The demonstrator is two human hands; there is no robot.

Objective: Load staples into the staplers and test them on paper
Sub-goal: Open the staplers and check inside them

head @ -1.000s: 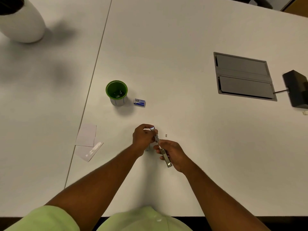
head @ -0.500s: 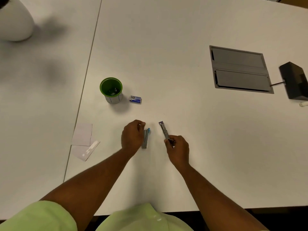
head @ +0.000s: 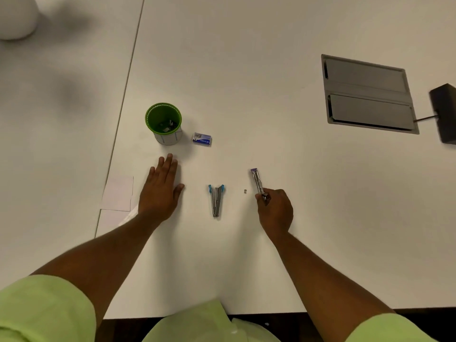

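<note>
Single head-worn wide-angle view, looking steeply down and forward from above the table [head: 246, 70], both hands near mid-frame, the wearer's arms entering from the bottom edge

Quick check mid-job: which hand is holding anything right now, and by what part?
The right hand grips the purple-tipped stapler by its near end, tip pointing away. The left hand is open and empty; the blue-tipped stapler lies free on the table.

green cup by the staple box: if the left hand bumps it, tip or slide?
The green cup is taller than wide and narrows toward its base, so a push near the rim probably tips it. Only a few small bits lie inside, so it is likely light. The left hand is open, not touching it.
</note>
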